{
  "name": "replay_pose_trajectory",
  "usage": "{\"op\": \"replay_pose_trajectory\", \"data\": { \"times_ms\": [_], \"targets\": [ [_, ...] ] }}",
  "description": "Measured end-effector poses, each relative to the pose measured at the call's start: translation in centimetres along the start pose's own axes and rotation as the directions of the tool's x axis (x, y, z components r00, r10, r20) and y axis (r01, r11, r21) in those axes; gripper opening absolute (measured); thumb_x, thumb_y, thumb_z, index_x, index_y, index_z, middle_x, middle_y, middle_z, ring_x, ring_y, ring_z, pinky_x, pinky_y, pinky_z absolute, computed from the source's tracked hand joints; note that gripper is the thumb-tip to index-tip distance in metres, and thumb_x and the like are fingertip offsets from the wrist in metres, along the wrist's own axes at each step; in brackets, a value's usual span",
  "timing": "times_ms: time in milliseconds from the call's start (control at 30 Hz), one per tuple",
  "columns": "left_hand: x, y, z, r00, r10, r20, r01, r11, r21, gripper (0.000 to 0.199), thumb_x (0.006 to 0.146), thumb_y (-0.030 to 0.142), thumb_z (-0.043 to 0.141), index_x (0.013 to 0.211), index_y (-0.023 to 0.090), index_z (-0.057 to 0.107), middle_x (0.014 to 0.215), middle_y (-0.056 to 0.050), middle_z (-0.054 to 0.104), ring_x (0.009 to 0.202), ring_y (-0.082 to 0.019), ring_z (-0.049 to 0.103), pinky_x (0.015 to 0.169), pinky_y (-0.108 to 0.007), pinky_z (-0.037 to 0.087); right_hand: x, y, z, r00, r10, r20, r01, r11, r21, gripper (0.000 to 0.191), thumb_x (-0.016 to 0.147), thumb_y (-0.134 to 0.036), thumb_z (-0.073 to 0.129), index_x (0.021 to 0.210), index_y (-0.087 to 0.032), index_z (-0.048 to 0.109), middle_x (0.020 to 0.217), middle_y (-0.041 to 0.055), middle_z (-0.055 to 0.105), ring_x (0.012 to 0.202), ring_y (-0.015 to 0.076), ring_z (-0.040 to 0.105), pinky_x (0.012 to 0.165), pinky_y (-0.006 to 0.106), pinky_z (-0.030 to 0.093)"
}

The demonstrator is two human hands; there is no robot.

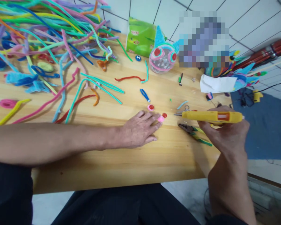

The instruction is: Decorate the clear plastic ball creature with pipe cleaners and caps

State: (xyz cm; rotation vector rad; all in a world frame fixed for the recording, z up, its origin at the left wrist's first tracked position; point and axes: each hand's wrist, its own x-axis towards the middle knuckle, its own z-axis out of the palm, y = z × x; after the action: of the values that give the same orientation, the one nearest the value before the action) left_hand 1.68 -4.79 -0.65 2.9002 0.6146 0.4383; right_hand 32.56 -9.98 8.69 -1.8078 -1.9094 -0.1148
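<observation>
My right hand (227, 134) grips a yellow hot glue gun (201, 116), its metal nozzle pointing left above the table. Palm down on the wood lies my left hand (141, 129), fingers stretched out. Its fingertips touch a small pink piece (161, 119), with a red disc (164, 115) at that piece's upper edge. Just above the fingers sits a pink piece with a red centre (150, 107). A folded blue pipe cleaner (144, 95) lies a little farther up. Pliers with green and yellow handles (194, 132) rest below the glue gun.
Many coloured pipe cleaners (49, 37) are heaped at the far left. At the back stand a green packet (140, 37) and a round clear ornament (162, 59) with red eyes and blue ears. A red flask (262, 53) and a dark blue mat (267, 125) are at the right.
</observation>
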Motion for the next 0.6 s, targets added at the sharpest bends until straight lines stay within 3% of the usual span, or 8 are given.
{"op": "replay_pose_trajectory", "data": {
  "times_ms": [100, 400, 600],
  "targets": [
    [0.0, 0.0, 0.1, 1.000, 0.001, 0.000, -0.001, 1.000, 0.004, 0.063, 0.107, 0.055, 0.060, 0.155, 0.014, 0.059, 0.163, -0.018, 0.056, 0.138, -0.036, 0.053, 0.108, -0.047, 0.040, -0.1, -0.4, 0.2, 1.000, -0.023, -0.007, 0.023, 1.000, -0.004, 0.018, 0.083, -0.041, 0.078, 0.091, -0.027, 0.070, 0.088, 0.0041, 0.077, 0.076, 0.0268, 0.075, 0.066, 0.041, 0.061],
    [0.1, 0.0, 0.1, 1.000, 0.010, -0.010, -0.009, 1.000, 0.024, 0.063, 0.107, 0.056, 0.060, 0.154, 0.014, 0.059, 0.164, -0.018, 0.056, 0.138, -0.036, 0.054, 0.108, -0.046, 0.038, -1.2, -0.9, 2.9, 0.988, -0.042, 0.149, 0.052, 0.997, -0.061, 0.013, 0.085, -0.038, 0.069, 0.090, -0.026, 0.070, 0.087, 0.0062, 0.078, 0.074, 0.0259, 0.075, 0.067, 0.037, 0.059],
    [0.0, 0.0, 0.2, 1.000, 0.007, -0.009, -0.006, 1.000, 0.031, 0.063, 0.106, 0.058, 0.060, 0.153, 0.015, 0.061, 0.163, -0.017, 0.056, 0.137, -0.036, 0.054, 0.108, -0.046, 0.038, -1.3, -0.5, 3.1, 0.988, -0.057, 0.145, 0.070, 0.994, -0.088, 0.012, 0.086, -0.037, 0.068, 0.089, -0.026, 0.070, 0.083, 0.0066, 0.078, 0.070, 0.0261, 0.074, 0.062, 0.036, 0.055]
  ]
}}
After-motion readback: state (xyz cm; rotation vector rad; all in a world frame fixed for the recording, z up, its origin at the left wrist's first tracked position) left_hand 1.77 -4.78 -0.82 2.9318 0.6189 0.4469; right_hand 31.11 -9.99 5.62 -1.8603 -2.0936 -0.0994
